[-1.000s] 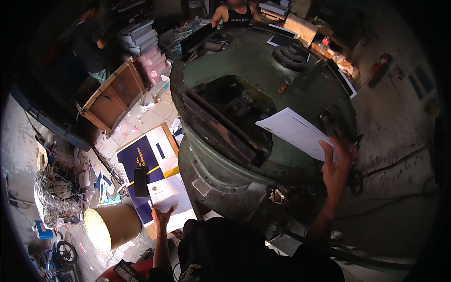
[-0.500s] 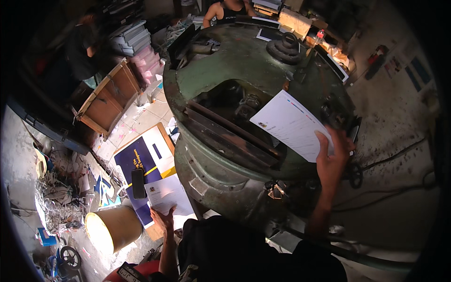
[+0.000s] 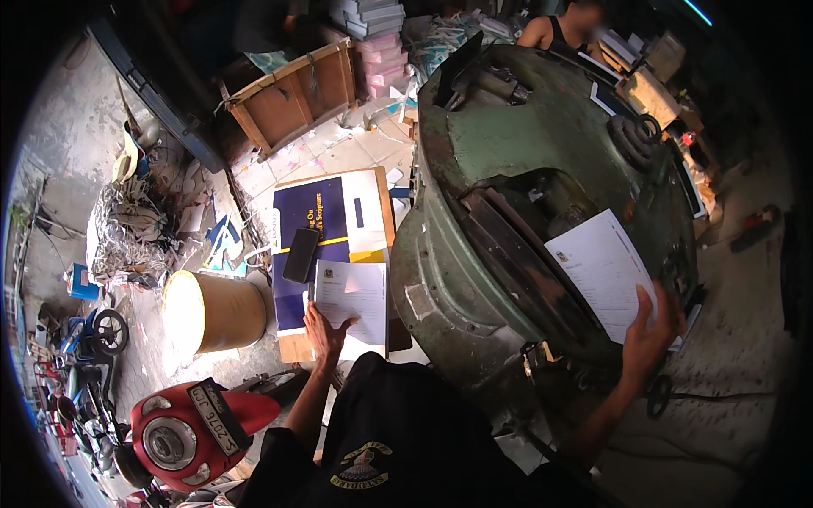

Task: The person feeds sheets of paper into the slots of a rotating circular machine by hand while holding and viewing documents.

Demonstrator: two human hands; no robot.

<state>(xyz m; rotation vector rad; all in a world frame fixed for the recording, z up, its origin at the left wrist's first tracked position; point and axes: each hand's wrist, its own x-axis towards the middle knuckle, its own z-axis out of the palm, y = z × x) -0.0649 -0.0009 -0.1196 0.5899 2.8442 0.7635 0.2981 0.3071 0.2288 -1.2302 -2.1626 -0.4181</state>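
Note:
Off to the right, my right hand (image 3: 650, 334) grips printed white paper (image 3: 603, 273) by its near edge, thumb on top. The paper, perhaps more than one sheet, is held over the round green machine (image 3: 525, 127), beside its dark slotted bars (image 3: 527, 258). At the left, my left hand (image 3: 325, 337) lies at the near left corner of a stack of printed sheets (image 3: 356, 292), thumb and fingers spread apart. That stack sits on blue and white printed covers (image 3: 339, 203) on a wooden board (image 3: 294, 350). A black phone (image 3: 301, 254) rests beside the sheets.
A yellowish bucket (image 3: 224, 313) stands left of the board, and a red motorbike (image 3: 174, 432) is at the lower left. Beyond them are shredded paper (image 3: 131, 229), a wooden crate (image 3: 296, 93) and stacked bundles (image 3: 383, 55). Another person (image 3: 563, 32) is behind the machine.
My view has swung left, so the scene sits farther right and the red motorbike shows more fully. The right hand keeps its paper over the machine; the left stays at the stack.

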